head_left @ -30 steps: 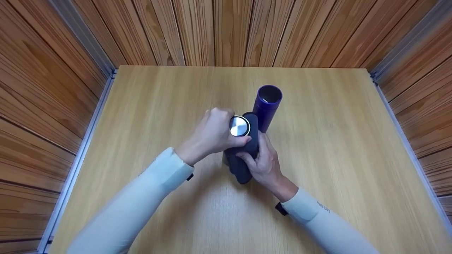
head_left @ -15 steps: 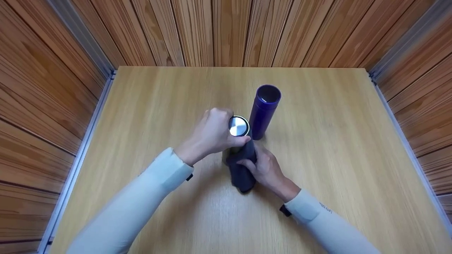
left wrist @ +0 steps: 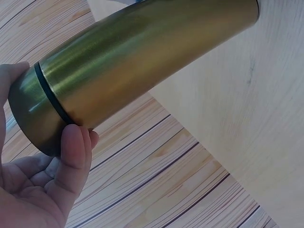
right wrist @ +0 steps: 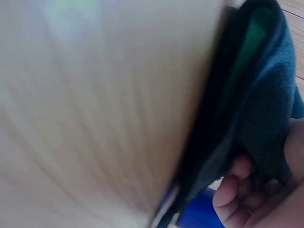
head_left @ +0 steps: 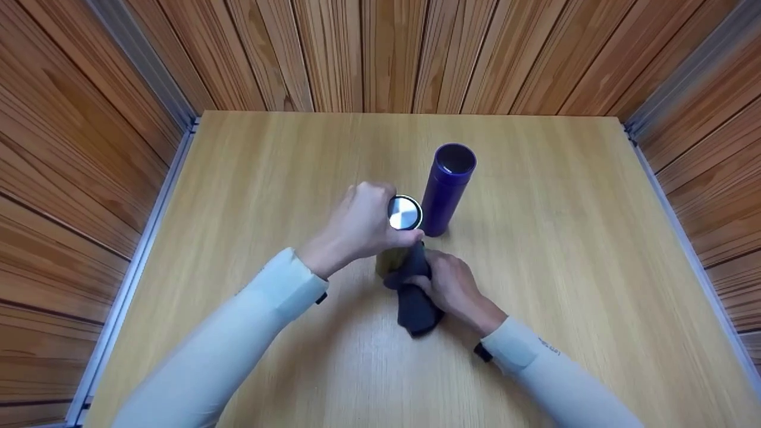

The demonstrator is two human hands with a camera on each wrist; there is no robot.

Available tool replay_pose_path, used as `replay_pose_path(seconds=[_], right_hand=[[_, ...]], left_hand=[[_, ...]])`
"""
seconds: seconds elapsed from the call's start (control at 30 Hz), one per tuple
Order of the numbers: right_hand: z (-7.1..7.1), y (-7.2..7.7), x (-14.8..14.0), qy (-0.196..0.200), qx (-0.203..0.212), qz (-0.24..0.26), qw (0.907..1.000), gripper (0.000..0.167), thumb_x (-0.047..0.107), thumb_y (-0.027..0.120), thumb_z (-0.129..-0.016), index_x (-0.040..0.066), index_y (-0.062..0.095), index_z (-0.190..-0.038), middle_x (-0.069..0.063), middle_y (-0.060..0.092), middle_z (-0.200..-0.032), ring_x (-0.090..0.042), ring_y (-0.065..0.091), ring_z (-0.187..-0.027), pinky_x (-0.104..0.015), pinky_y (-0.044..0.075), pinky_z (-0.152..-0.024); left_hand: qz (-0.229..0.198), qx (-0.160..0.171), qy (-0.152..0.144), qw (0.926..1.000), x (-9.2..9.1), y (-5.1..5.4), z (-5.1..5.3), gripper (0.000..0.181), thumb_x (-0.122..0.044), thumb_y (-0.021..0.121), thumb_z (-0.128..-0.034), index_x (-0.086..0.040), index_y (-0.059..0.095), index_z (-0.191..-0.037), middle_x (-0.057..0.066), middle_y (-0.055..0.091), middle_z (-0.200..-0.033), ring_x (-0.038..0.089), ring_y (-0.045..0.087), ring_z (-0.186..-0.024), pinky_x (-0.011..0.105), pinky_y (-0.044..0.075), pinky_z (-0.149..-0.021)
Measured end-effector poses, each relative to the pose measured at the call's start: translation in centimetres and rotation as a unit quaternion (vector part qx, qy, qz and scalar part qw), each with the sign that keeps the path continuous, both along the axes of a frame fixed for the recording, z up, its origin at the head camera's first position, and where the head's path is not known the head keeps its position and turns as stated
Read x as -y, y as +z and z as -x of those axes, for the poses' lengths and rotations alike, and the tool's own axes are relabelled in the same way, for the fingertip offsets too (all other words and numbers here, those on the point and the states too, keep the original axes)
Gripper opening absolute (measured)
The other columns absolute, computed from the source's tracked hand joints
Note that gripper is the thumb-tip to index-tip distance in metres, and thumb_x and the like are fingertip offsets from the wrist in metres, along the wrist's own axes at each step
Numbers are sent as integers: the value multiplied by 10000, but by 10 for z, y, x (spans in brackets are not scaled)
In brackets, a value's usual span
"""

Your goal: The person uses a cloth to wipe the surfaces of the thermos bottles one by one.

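Note:
A gold-green bottle (left wrist: 142,57) with a silver disc on its lid (head_left: 405,213) stands tilted near the middle of the table. The left hand (head_left: 359,223) grips it round the lid; in the left wrist view, the left hand (left wrist: 52,180) has its thumb and fingers about the lid end. The right hand (head_left: 458,285) holds a dark cloth (head_left: 419,309) against the lower side of the bottle. In the right wrist view the folded cloth (right wrist: 266,99) lies in the curled fingers of the right hand (right wrist: 266,194).
A purple bottle (head_left: 445,196) with a dark top stands upright just behind and right of the hands; part of it shows blue (right wrist: 202,211) in the right wrist view. Wood-panelled walls (head_left: 386,56) with grey metal edging surround the wooden table (head_left: 267,166).
The right hand and cloth have slid down along the bottle toward the person, uncovering more of its gold side and the purple bottle. The left hand has kept its grip on the lid.

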State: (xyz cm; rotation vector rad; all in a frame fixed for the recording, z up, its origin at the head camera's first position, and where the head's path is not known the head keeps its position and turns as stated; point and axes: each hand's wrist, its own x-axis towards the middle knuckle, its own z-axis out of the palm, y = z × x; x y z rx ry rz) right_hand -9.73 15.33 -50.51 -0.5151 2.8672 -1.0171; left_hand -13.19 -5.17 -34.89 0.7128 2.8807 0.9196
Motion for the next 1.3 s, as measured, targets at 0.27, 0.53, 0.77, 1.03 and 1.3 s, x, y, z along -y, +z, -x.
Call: replay_pose_path(seconds=[0.27,0.53,0.77,1.03,1.3], right_hand=[[-9,18,2,-141,-352,408,9984,352,345,806,-897,85,684,-1100,-12,699,-932,-154,670,-826,-381,564,-748],[-4,9,8,-198,307,-410,9985,352,331,805,-899,100,657,-1120,-18,673,-949,-184,650,-845,-406,546,-737],[-4,17,4,-283,244,169,9992,297,254,805,-897,97,693,-1123,-16,685,-962,-193,655,-893,-421,544,-810],[-5,33,0,-59,-506,1769,9829,538,176,798,-904,92,569,-1384,-47,601,-1273,-200,586,-1159,-444,458,-1033],[8,48,-1,1111,187,3799,9181,583,42,441,-1055,38,220,-1594,-136,302,-1615,-263,288,-1477,-458,203,-1206]], left_hand=[[-96,-97,-52,9999,1,-1,0,477,-459,863,-785,-37,665,-885,17,647,-767,150,649,-649,247,540,-574],[-31,-56,-30,10000,-1,-1,-1,498,-469,863,-782,-25,675,-904,34,667,-782,152,649,-655,247,543,-579],[-72,-168,-36,9998,0,-1,-1,482,-451,873,-777,-29,661,-872,24,647,-761,162,647,-647,256,539,-571],[-95,-142,61,9998,2,-1,-3,512,-454,874,-783,-8,672,-934,50,669,-806,171,667,-691,272,576,-626],[158,-256,-55,9995,0,-1,-4,593,-483,843,-813,32,684,-1061,79,677,-889,194,677,-765,279,593,-698]])
